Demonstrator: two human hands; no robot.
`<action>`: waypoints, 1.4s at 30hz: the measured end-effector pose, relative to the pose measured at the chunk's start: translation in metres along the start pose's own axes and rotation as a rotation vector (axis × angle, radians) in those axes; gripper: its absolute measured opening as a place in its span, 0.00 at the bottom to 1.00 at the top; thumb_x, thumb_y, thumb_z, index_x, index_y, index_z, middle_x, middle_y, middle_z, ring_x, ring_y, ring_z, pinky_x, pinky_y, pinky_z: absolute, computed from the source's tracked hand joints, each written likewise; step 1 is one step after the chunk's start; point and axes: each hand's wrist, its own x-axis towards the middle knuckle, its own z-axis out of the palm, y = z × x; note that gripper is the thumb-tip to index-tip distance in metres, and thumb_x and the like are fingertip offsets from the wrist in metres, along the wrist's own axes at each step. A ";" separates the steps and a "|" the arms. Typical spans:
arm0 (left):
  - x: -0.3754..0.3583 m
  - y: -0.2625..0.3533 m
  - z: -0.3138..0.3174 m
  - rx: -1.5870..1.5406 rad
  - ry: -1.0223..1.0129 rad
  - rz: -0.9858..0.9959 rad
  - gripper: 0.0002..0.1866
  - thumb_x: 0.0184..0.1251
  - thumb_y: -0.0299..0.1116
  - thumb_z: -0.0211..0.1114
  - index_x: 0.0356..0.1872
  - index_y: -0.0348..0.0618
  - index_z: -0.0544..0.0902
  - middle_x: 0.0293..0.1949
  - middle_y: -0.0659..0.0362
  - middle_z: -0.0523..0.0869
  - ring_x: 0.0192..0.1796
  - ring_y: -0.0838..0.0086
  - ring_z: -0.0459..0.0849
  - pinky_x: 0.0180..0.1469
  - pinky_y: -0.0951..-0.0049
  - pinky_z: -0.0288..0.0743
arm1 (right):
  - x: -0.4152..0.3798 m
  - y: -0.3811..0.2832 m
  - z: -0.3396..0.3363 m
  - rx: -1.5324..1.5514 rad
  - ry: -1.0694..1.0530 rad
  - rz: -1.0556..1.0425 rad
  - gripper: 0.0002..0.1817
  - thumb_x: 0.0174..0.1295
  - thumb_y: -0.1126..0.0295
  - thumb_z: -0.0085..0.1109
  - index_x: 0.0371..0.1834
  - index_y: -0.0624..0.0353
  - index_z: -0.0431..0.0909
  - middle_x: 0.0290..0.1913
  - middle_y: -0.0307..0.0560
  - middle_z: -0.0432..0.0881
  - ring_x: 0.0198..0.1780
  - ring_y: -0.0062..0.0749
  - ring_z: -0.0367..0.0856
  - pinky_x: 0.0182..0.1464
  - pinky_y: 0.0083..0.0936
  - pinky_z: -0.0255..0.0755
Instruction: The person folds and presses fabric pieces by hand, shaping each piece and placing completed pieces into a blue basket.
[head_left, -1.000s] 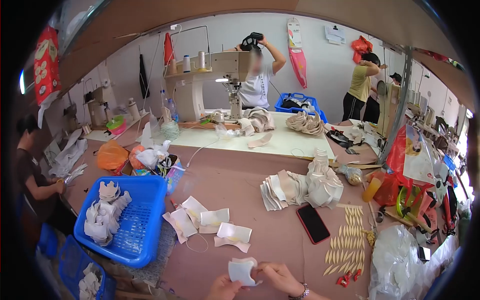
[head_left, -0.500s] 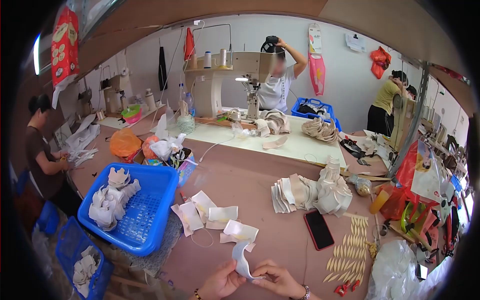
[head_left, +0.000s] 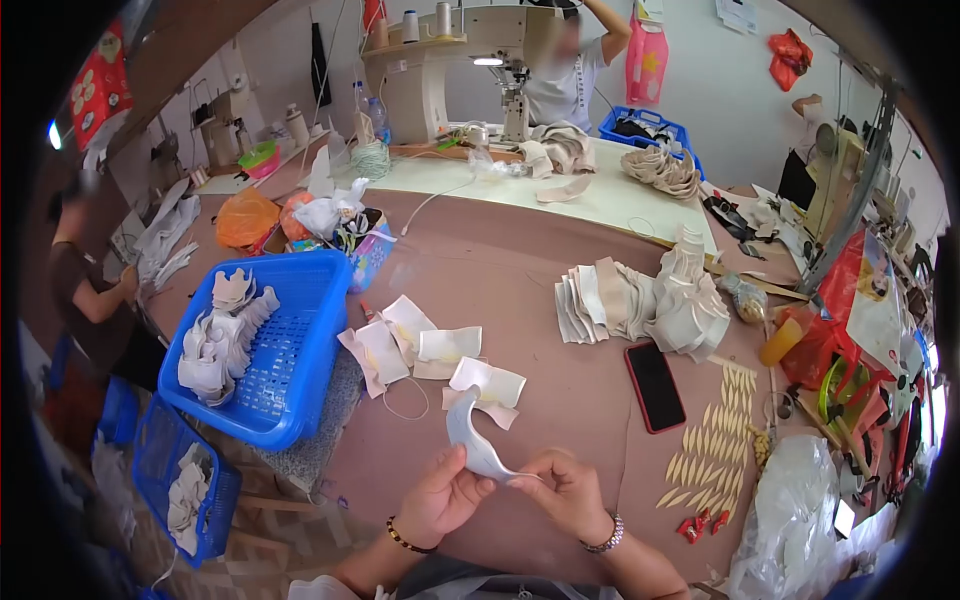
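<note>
Both hands are low in the view, working over the near edge of the brown table point(head_left: 500, 290). The left hand point(head_left: 440, 497) has its fingers closed on the lower part of a curved white fabric piece point(head_left: 468, 440), thumb pressed against it. The right hand point(head_left: 568, 492) pinches the same piece at its thin lower tip, fingers drawn in tight. The piece stands up between them, bending away from the person, lifted clear of the table surface.

Just beyond it lies a loose spread of cut white pieces point(head_left: 420, 350) (several show a yellowish patch), the nearest one close to the raised piece's top end. To the left sits a blue basket point(head_left: 290, 350) with a pile of white shaped pieces along its left side, and a second blue crate point(head_left: 170, 480) stands lower down off the table edge.

On the right side, a dark phone point(head_left: 655, 385) lies flat, with a fanned stack of beige and white pieces point(head_left: 640, 300) behind it and rows of small yellow leaf-shaped bits point(head_left: 712, 440) beside it. Far back, a sewing machine point(head_left: 450, 60) rises above a pale work surface, a person point(head_left: 575, 70) standing behind it. Another person point(head_left: 95, 300) works at the far left.
</note>
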 end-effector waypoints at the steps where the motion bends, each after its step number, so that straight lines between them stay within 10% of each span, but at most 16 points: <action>1: -0.001 0.001 0.002 -0.001 0.010 0.012 0.15 0.74 0.39 0.51 0.51 0.39 0.76 0.44 0.54 0.84 0.44 0.66 0.85 0.44 0.69 0.82 | 0.001 -0.004 0.001 0.007 -0.014 0.002 0.07 0.54 0.74 0.69 0.33 0.61 0.80 0.29 0.40 0.78 0.33 0.20 0.76 0.33 0.15 0.67; 10: -0.025 0.045 0.007 0.443 0.116 0.111 0.12 0.73 0.35 0.54 0.47 0.38 0.78 0.42 0.58 0.84 0.42 0.76 0.82 0.43 0.75 0.78 | 0.000 0.023 0.020 -0.417 -0.100 -0.146 0.14 0.52 0.71 0.69 0.21 0.62 0.72 0.19 0.48 0.70 0.20 0.41 0.69 0.23 0.29 0.64; 12: -0.040 0.090 0.007 0.895 0.276 0.246 0.11 0.71 0.32 0.57 0.49 0.39 0.76 0.43 0.57 0.83 0.39 0.75 0.81 0.41 0.75 0.75 | -0.001 0.019 0.015 -0.415 -0.201 -0.093 0.11 0.57 0.71 0.65 0.25 0.63 0.73 0.23 0.51 0.71 0.23 0.41 0.70 0.26 0.30 0.65; 16: -0.061 0.207 0.011 0.818 0.529 0.886 0.14 0.70 0.33 0.57 0.52 0.39 0.72 0.44 0.57 0.81 0.41 0.72 0.83 0.38 0.70 0.81 | -0.001 0.014 0.013 -0.356 -0.230 -0.029 0.13 0.62 0.70 0.61 0.25 0.65 0.71 0.23 0.59 0.70 0.22 0.47 0.66 0.25 0.38 0.61; 20: -0.073 0.339 -0.022 0.768 0.887 1.111 0.13 0.71 0.37 0.58 0.49 0.41 0.71 0.41 0.59 0.81 0.36 0.75 0.81 0.35 0.74 0.80 | -0.001 0.016 0.010 -0.330 -0.256 0.039 0.13 0.62 0.68 0.61 0.25 0.64 0.71 0.24 0.59 0.71 0.23 0.47 0.67 0.26 0.37 0.61; 25: -0.067 0.437 -0.090 0.855 0.895 0.796 0.23 0.65 0.34 0.64 0.57 0.37 0.67 0.40 0.56 0.78 0.33 0.71 0.80 0.33 0.73 0.78 | -0.007 0.036 0.020 -0.343 -0.400 0.016 0.11 0.62 0.68 0.60 0.27 0.64 0.73 0.27 0.59 0.73 0.27 0.50 0.70 0.31 0.35 0.67; 27: -0.049 0.438 -0.094 1.078 1.214 0.728 0.27 0.62 0.34 0.67 0.59 0.34 0.68 0.36 0.56 0.80 0.31 0.71 0.79 0.35 0.72 0.79 | -0.008 0.038 0.021 -0.381 -0.419 -0.021 0.10 0.63 0.68 0.60 0.30 0.64 0.75 0.29 0.56 0.75 0.29 0.46 0.72 0.34 0.32 0.68; 32: -0.035 0.475 -0.125 2.307 1.493 0.170 0.22 0.50 0.39 0.69 0.45 0.36 0.82 0.42 0.39 0.83 0.42 0.46 0.83 0.44 0.56 0.77 | 0.008 0.041 0.017 -0.483 -0.276 -0.066 0.11 0.52 0.73 0.66 0.24 0.63 0.72 0.23 0.52 0.72 0.25 0.48 0.72 0.29 0.35 0.68; 34: -0.030 0.446 -0.098 2.345 1.605 0.423 0.19 0.53 0.37 0.69 0.44 0.36 0.81 0.41 0.42 0.84 0.44 0.47 0.82 0.45 0.55 0.76 | 0.020 0.046 0.010 -0.539 -0.178 -0.114 0.07 0.52 0.75 0.64 0.30 0.62 0.75 0.33 0.52 0.75 0.36 0.48 0.74 0.37 0.37 0.70; 36: -0.022 0.413 -0.081 2.490 1.245 1.153 0.16 0.56 0.34 0.67 0.43 0.36 0.81 0.38 0.46 0.82 0.42 0.50 0.81 0.43 0.58 0.75 | 0.037 0.049 0.007 -0.670 -0.144 -0.169 0.11 0.50 0.77 0.62 0.38 0.61 0.75 0.44 0.52 0.76 0.47 0.47 0.74 0.48 0.38 0.69; 42: -0.005 0.169 0.038 2.290 0.126 0.987 0.12 0.52 0.27 0.71 0.39 0.40 0.81 0.34 0.53 0.80 0.34 0.61 0.79 0.36 0.67 0.73 | 0.076 0.088 0.001 -0.882 -0.325 -0.310 0.22 0.47 0.82 0.56 0.50 0.60 0.73 0.56 0.53 0.73 0.60 0.47 0.69 0.60 0.41 0.64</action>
